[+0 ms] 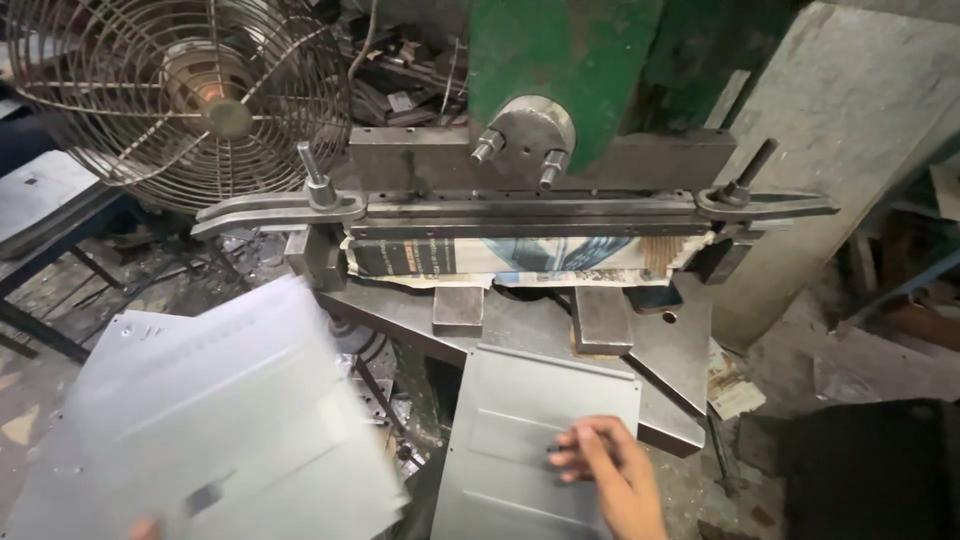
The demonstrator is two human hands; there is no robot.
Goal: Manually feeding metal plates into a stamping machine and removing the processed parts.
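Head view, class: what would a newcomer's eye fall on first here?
The green press top centre, its steel bar across the middle. A caged fan stands top left. Below, the right hand rests on a grey sheet; a blurred sheet fills the lower left.

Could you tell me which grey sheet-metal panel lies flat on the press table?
The sharp grey ribbed panel under the right hand; the blurred panel at left is airborne.

This is a workshop where metal gets shaped. A big green press machine [560, 70] stands over a long steel bar [520, 212] with bolts. Flat grey metal sheets [540, 440] lie on its table. An old wire fan [180, 90] stands near, and scrap bits [400, 80] and dirt lie around.
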